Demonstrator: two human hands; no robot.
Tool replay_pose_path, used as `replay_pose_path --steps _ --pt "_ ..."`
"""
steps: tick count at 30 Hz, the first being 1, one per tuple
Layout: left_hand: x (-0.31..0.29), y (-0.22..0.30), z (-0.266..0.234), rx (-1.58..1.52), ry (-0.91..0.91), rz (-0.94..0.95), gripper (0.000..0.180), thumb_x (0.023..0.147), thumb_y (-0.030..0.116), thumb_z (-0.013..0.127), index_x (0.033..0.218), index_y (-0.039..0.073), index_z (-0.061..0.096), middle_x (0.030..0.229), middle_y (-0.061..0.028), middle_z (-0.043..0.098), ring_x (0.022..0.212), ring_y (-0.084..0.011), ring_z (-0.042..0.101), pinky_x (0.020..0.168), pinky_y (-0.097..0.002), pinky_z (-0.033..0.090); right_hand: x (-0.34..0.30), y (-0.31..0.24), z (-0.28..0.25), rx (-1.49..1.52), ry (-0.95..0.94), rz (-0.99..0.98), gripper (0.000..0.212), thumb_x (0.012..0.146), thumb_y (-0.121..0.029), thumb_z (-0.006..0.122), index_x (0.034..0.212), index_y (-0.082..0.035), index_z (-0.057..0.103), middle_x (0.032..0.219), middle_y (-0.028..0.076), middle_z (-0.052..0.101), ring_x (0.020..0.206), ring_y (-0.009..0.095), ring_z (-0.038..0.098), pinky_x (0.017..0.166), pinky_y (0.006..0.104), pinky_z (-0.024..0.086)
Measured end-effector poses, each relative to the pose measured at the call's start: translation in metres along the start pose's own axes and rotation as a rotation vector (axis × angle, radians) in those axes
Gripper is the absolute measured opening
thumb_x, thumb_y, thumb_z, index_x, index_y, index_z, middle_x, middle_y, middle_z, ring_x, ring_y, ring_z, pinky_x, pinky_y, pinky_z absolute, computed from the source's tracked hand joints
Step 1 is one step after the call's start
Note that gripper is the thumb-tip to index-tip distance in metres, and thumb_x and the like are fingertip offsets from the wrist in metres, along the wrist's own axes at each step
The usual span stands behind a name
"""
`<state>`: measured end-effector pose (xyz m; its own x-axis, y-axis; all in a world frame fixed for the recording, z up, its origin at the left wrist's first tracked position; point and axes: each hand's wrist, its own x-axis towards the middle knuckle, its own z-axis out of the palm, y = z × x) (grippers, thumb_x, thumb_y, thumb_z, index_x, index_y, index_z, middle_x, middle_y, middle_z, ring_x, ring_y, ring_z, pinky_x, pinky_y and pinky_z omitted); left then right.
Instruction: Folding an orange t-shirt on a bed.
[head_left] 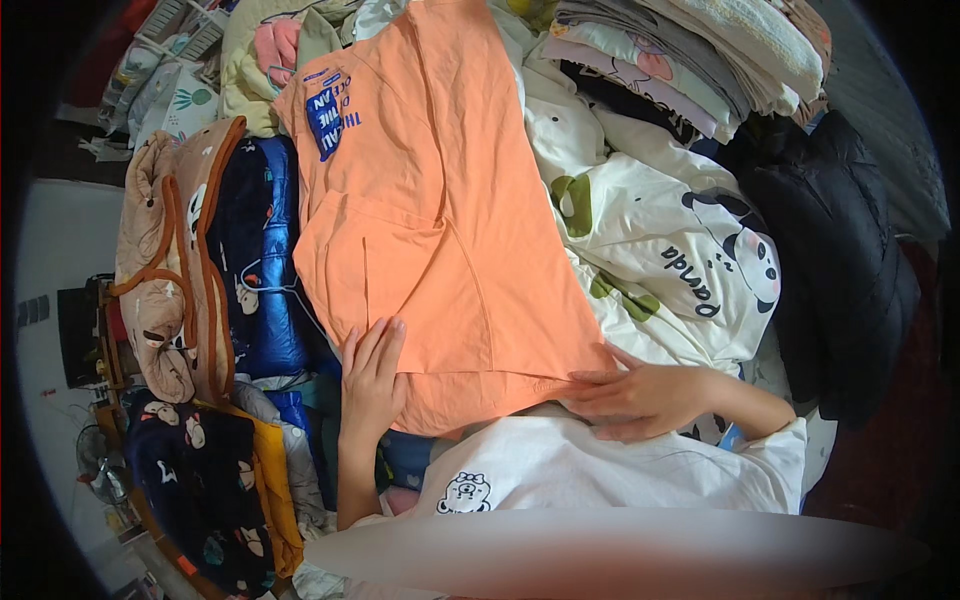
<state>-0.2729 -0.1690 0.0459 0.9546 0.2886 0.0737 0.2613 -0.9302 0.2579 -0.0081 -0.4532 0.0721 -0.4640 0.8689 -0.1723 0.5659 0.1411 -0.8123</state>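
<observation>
Both hands, left (372, 378) and right (640, 398), press flat on orange shirt (440, 220).

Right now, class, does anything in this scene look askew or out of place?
The orange T-shirt lies slanted, one sleeve folded in. Both hands, left hand and right hand, rest flat on its hem. Nothing looks torn or spilled.

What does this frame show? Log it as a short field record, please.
setting: bed-like surface heaped with clothes
left hand: flat on the orange T-shirt, lower left edge
right hand: flat on its lower right hem
shirt state: spread out, partly folded
nearby: folded stack, panda-print white garment, black jacket, shiny blue jacket
</observation>
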Motion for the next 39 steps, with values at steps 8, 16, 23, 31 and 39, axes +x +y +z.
replay_pose_path --steps 8,16,23,31,39 --pt "0.007 0.002 -0.003 0.106 -0.086 0.091 0.058 0.075 0.002 0.059 0.133 0.004 0.053 0.139 -0.0131 0.05 0.132 -0.0298 0.043 0.113 -0.0501 0.026 0.106 0.068 -0.045 -0.514 0.569 0.011 0.065 0.096 -0.041 0.049 0.147 -0.004 0.032 0.15 0.021 0.032 0.141 0.036 0.028 0.116 0.0547 0.017" --pt "0.002 0.003 -0.008 -0.213 -0.078 -0.093 0.072 0.079 0.016 0.069 0.141 -0.002 0.038 0.141 -0.0197 0.046 0.131 -0.0344 0.042 0.114 -0.0513 0.023 0.131 0.092 0.014 -0.387 0.464 0.046 0.089 0.093 -0.063 0.04 0.152 -0.002 0.014 0.156 0.026 0.01 0.145 0.042 0.008 0.116 0.0555 0.011" --pt "0.018 -0.011 -0.007 -0.392 0.151 -0.365 0.077 0.082 0.028 0.072 0.141 -0.005 0.034 0.132 -0.0232 0.052 0.123 -0.0337 0.051 0.101 -0.0421 0.042 0.133 0.074 0.019 -0.336 0.431 -0.006 0.088 0.093 -0.063 0.04 0.152 -0.003 0.013 0.156 0.026 0.013 0.145 0.042 0.012 0.116 0.0538 0.014" --pt "0.123 -0.032 0.011 -0.113 0.156 -0.479 0.048 0.088 0.026 0.066 0.125 -0.001 0.051 0.113 -0.0249 0.062 0.102 -0.0377 0.062 0.084 -0.0429 0.05 0.133 0.064 0.033 -0.279 0.359 -0.027 0.087 0.094 -0.062 0.038 0.152 -0.003 0.01 0.157 0.024 0.009 0.146 0.039 0.009 0.118 0.0523 0.011" --pt "0.108 -0.064 0.021 -0.32 0.371 -0.328 0.031 0.091 0.009 0.061 0.119 0.0 0.052 0.075 -0.0132 0.059 0.064 -0.0223 0.056 0.059 -0.0328 0.044 0.127 0.075 0.015 -0.205 0.451 -0.002 0.09 0.093 -0.063 0.041 0.152 -0.003 0.011 0.158 0.022 0.009 0.147 0.037 0.007 0.116 0.0566 0.007"
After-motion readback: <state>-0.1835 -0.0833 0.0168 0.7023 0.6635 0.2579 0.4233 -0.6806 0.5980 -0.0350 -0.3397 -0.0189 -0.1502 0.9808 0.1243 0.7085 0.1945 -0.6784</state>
